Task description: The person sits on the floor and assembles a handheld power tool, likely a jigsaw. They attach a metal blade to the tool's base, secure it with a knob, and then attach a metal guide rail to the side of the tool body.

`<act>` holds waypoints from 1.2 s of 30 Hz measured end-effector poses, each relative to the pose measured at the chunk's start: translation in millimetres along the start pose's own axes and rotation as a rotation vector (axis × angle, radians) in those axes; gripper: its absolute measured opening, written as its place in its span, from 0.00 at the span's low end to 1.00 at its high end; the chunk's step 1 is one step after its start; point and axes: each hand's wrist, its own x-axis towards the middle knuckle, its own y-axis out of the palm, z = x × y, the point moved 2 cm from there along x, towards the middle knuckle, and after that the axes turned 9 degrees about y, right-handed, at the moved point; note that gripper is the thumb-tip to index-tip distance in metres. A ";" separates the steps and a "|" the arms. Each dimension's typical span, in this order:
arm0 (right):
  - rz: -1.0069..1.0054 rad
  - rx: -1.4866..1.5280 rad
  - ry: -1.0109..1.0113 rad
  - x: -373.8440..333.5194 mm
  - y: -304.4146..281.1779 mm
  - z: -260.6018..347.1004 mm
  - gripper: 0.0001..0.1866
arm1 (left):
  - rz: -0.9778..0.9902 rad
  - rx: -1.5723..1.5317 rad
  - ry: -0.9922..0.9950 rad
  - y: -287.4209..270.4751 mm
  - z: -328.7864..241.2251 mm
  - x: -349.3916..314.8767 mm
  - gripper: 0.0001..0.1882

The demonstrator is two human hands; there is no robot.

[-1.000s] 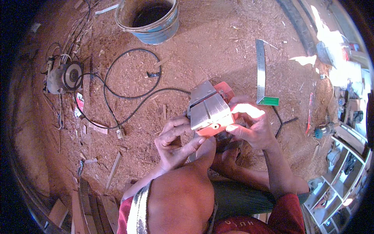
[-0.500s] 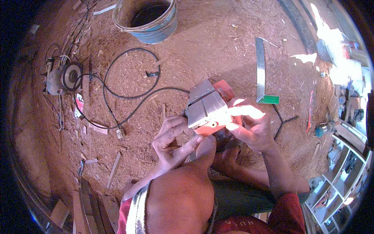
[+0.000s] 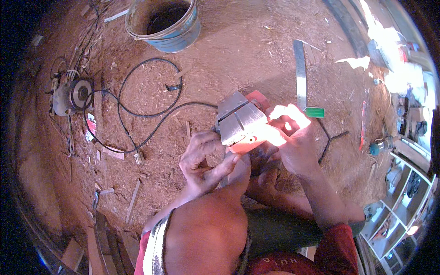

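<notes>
An orange-red electric planer (image 3: 239, 120) is turned so its grey metal sole faces up, with a dark slot across it. My left hand (image 3: 204, 162) supports its near left end, thumb along the orange edge and fingers bent under the side. My right hand (image 3: 293, 137) is closed at the planer's right side, thumb and fingers drawn together in bright sunlight; glare hides exactly what they pinch there. The planer sits above my bent leg. From its far left side a black cord (image 3: 183, 106) runs off and loops over the ground.
An angle grinder (image 3: 71, 96) lies to the left. At the back stands a blue bucket (image 3: 176, 39). A try square (image 3: 301, 75) with a green handle lies right of the planer. A teal power tool (image 3: 381, 146) and a white shelf unit (image 3: 398, 206) are far right. Wood strips (image 3: 134, 200) litter the ground.
The whole view has shifted slightly. My right fingers have moved at the planer's side and are now more raised and bunched. My left hand keeps its hold.
</notes>
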 end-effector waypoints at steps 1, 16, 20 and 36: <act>0.015 0.088 -0.018 0.9 4.1 -1.2 0.12 | -0.005 0.004 0.007 -1.5 -1.8 1.0 0.16; -0.111 0.293 -0.168 2.3 13.7 -14.5 0.11 | -0.076 0.041 0.044 11.1 1.3 3.3 0.15; -0.157 0.232 -0.187 0.3 18.9 -10.5 0.10 | -0.083 0.038 -0.035 10.7 -1.0 0.9 0.15; 0.009 -0.064 -0.237 4.6 2.7 7.2 0.12 | -0.074 0.013 0.025 10.0 7.3 -5.0 0.15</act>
